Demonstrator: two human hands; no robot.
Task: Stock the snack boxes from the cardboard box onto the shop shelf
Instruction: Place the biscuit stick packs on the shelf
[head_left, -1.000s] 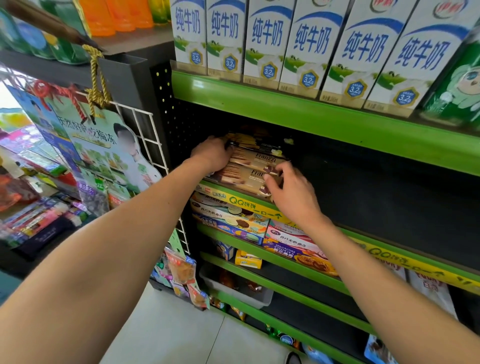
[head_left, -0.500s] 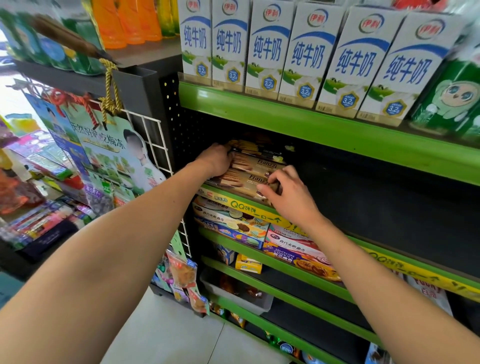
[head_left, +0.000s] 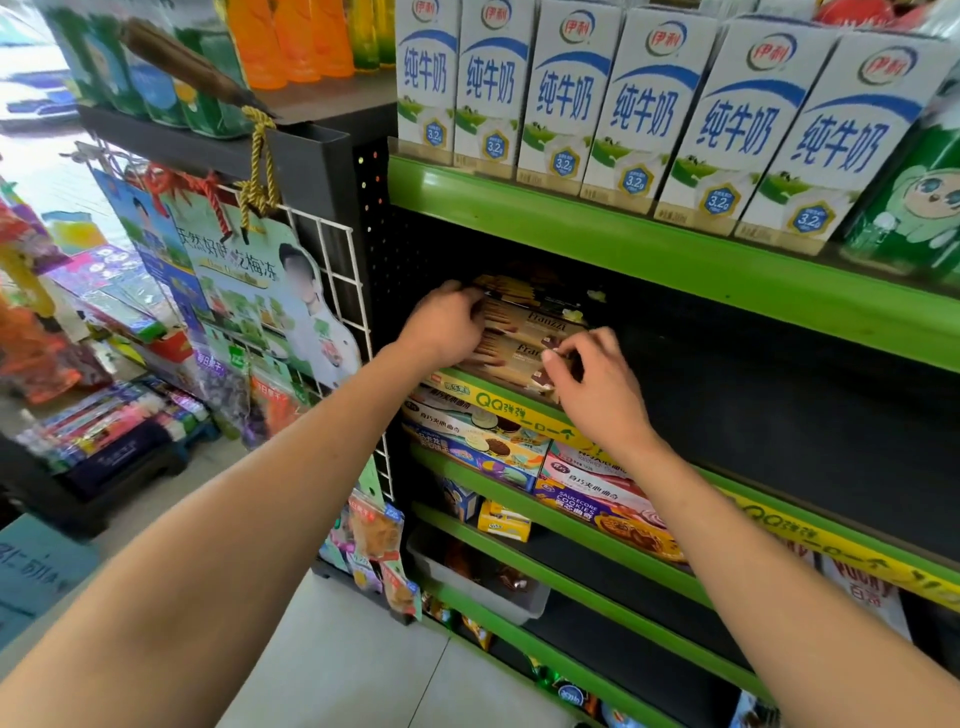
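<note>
Several green-edged tiers make up the shop shelf (head_left: 675, 260), a dark unit with a perforated black back panel that fills the right half of the view above a pale tiled floor (head_left: 332, 670). To its left stands a black end rack (head_left: 306, 150) with a white wire grid (head_left: 337, 270), hung with a printed card (head_left: 249, 291) on a gold cord, and beyond it low displays of bright packets sit in daylight. Along the top tier runs a row of white and blue milk cartons (head_left: 639, 98), with orange bottles (head_left: 291, 36) on the rack beside them. The tier below is mostly bare and dark; at its left end lies a small stack of brown snack boxes (head_left: 530, 332), flat, just behind the yellow price strip (head_left: 498, 405). Under that strip, colourful cookie boxes (head_left: 483, 447) lie stacked on the next tier, and a grey tray (head_left: 467, 577) sits lower down. The left hand (head_left: 447, 327) rests against the left end of the stack, fingers curled over the boxes' edge. The right hand (head_left: 597, 379) pinches the near right corner of the top boxes between thumb and bent fingertips.
</note>
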